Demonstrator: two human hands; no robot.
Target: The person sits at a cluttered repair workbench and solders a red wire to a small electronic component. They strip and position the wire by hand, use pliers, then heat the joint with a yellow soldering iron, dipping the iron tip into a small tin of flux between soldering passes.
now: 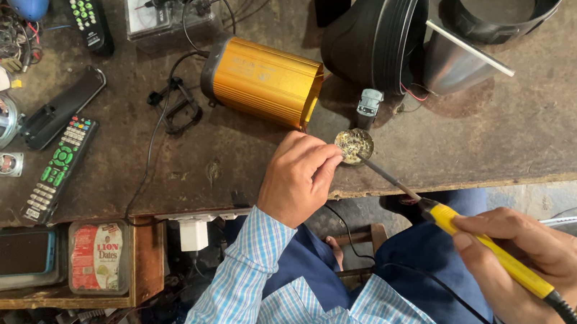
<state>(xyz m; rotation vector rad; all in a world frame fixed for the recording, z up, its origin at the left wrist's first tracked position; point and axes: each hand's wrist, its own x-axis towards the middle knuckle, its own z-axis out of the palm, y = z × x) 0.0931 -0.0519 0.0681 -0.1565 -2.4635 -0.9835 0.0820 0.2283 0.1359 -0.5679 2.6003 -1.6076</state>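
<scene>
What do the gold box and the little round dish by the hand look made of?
Gold box: likely anodised aluminium, with a ribbed, satin metallic sheen. Round dish: probably thin metal, dull, its contents crusty. Left hand touches its edge.

Counted on my feed: what lies on the dark, worn workbench [524,124].

I count three remote controls: one black with pale buttons [87,10] near the far left corner, one plain black [61,109] and one black with green buttons [60,168] toward the left edge; one ribbed gold metal box [263,82] mid-bench; one analogue meter [157,9] at the far edge; one yellow-handled soldering iron [495,254]; one small round tin [354,145] at the near edge.
</scene>
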